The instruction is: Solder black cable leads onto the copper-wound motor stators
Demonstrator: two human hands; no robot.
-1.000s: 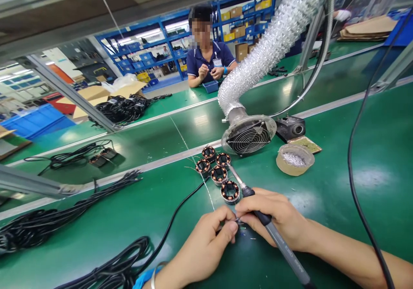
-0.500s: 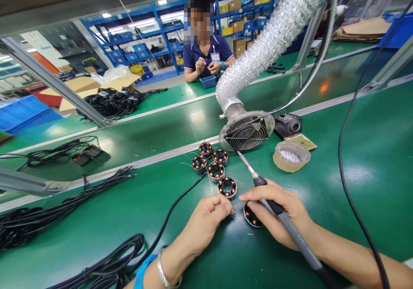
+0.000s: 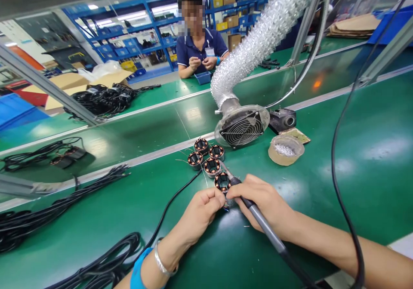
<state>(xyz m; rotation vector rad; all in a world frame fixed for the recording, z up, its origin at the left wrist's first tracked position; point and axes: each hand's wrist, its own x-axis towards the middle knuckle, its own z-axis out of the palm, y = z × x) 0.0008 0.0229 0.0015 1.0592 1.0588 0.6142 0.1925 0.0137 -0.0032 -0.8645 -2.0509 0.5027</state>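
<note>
My left hand (image 3: 201, 209) pinches thin wires (image 3: 226, 208) between thumb and forefinger, at the near side of the closest copper-wound ring (image 3: 222, 181). My right hand (image 3: 263, 203) is closed around a soldering iron (image 3: 266, 226), whose tip points up and left beside the rings. The fingertips of both hands nearly meet. Behind the closest ring, several more copper rings (image 3: 212, 167) stand grouped with fine wires sticking out. The ring seen earlier under my right hand is hidden or cannot be made out.
A fume fan (image 3: 242, 129) on a silver duct (image 3: 248, 44) stands behind the rings. Right of it are a round tub (image 3: 285, 150) and a black holder (image 3: 284, 120). Black cables (image 3: 61, 198) lie left; another cable (image 3: 337, 164) hangs at right. A person (image 3: 201, 50) sits across the bench.
My right hand has moved left with the iron, its fingertips now near my left hand. The ring under my right fingers is no longer visible there. The whole view has shifted slightly.
</note>
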